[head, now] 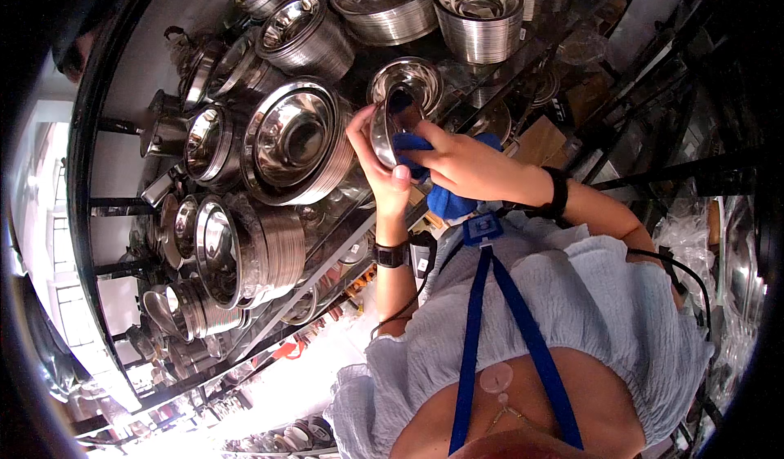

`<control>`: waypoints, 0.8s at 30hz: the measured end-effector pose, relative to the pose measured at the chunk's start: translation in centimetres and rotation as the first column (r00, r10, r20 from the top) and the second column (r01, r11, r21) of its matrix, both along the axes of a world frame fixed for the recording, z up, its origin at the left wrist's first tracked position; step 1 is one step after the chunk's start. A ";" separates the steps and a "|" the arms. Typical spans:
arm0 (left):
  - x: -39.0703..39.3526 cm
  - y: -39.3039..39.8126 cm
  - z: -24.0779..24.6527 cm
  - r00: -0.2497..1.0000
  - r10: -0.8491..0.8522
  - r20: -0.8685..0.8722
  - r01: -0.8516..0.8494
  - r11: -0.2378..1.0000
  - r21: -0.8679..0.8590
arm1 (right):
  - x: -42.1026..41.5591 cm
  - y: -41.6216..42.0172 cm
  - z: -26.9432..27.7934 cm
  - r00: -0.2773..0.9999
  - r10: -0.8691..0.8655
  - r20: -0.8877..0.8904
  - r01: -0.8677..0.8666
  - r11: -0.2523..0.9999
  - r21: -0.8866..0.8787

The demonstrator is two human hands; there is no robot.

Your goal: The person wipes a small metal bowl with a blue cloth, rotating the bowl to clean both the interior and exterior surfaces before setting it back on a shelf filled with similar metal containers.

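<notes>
My left hand (387,180) holds a small stainless steel bowl (381,133), tilted on its side, with the fingers behind it and the thumb near its lower rim. My right hand (456,157) grips a blue cloth (452,203) and presses part of it against the bowl's inner side. The loose end of the cloth hangs below that hand. Just beyond the held bowl, another shiny steel bowl (422,78) rests on the shelf, partly hidden by it.
Nested steel bowls fill the shelf, including a wide stack (300,140), a stack lower left (269,257) and one at the back (479,36). A metal shelf edge (306,290) runs diagonally before me. Clear plastic wrapping (683,238) lies at the right.
</notes>
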State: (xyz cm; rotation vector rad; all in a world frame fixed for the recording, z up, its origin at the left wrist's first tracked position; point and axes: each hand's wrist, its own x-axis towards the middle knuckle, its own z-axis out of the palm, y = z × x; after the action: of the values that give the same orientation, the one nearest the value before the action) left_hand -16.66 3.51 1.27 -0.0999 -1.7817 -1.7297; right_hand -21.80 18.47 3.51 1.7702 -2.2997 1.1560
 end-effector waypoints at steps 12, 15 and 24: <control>0.0 0.1 -0.3 0.999 -0.036 0.027 0.034 0.996 0.080 | -1.3 1.7 1.8 0.986 0.012 -0.165 0.008 0.992 0.122; 0.5 0.4 0.2 0.965 -0.233 0.123 0.217 0.967 0.133 | -2.6 2.0 1.5 0.920 -0.124 -0.372 0.157 0.986 0.059; 2.3 1.7 1.6 0.761 -0.429 0.487 0.091 0.813 0.574 | -4.0 2.8 4.2 0.790 -0.091 -0.607 0.031 0.994 -0.109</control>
State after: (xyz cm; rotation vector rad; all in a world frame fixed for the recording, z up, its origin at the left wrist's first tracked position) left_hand -14.38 5.17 2.85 0.5099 -1.6696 -2.6322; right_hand -25.77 21.30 7.66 1.6869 -1.8558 0.5378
